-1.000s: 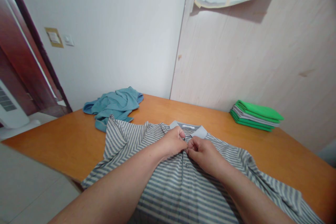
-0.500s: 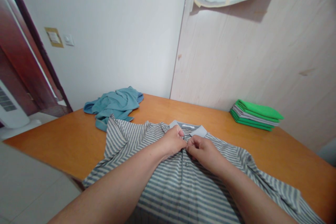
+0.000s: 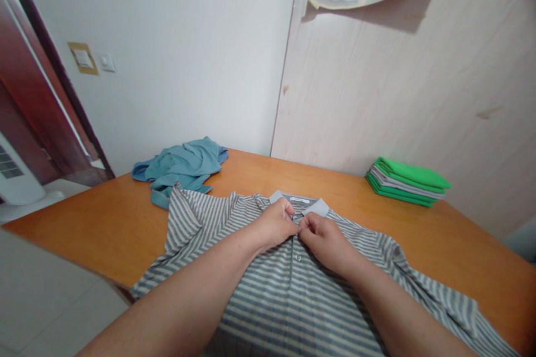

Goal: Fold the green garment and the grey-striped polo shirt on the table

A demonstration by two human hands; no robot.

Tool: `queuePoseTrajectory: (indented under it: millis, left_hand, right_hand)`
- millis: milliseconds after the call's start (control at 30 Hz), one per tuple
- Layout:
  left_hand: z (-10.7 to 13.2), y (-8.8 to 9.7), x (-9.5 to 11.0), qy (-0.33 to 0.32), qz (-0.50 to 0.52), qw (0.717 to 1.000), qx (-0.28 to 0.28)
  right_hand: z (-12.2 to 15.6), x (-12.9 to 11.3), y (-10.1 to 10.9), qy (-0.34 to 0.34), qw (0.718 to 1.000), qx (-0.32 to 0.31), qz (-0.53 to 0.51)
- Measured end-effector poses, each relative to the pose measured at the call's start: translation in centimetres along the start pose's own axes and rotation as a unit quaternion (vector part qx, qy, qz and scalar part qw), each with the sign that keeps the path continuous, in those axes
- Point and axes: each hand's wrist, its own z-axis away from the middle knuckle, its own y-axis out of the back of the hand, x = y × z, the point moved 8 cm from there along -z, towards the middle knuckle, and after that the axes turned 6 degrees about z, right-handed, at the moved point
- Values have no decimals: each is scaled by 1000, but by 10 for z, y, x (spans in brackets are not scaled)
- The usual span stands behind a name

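Note:
A grey-and-white striped polo shirt (image 3: 268, 295) lies spread front side up, its pale collar (image 3: 316, 207) toward the wall. My left hand (image 3: 278, 224) pinches the front placket just under the collar. Close against it, my right hand (image 3: 320, 234) grips the placket's other side with thumb and fingers pressed together. Whatever sits between the fingertips is hidden. Below them a small button (image 3: 298, 258) shows on the placket.
The shirt rests on an orange-brown wooden table (image 3: 104, 217). A crumpled teal garment (image 3: 184, 164) lies at the back left, touching the sleeve's tip. At the back right stands a folded stack of green and grey cloth (image 3: 408, 181). Behind rises a wall (image 3: 201, 56).
Both hands keep their pinch on the placket with barely any movement. The whole view has shifted very slightly.

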Motion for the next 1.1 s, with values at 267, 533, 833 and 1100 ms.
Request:
queuePoseTrajectory:
  millis: [267,533,833,1100]
  left_hand:
    - [4,0,6,-3,0,1000,-4]
    - [-2,3,-1,9,-12,1000,1]
    - [2,2,5,-3,-14,1000,-12]
    - [-3,9,6,-81,-206,975,23]
  right_hand:
    - [0,1,-2,-22,996,-22,-81]
    - [-1,-1,0,-7,999,3,-47]
    - [0,-1,-3,-14,996,-11,-93]
    - [-2,7,-3,-32,997,-59,-38]
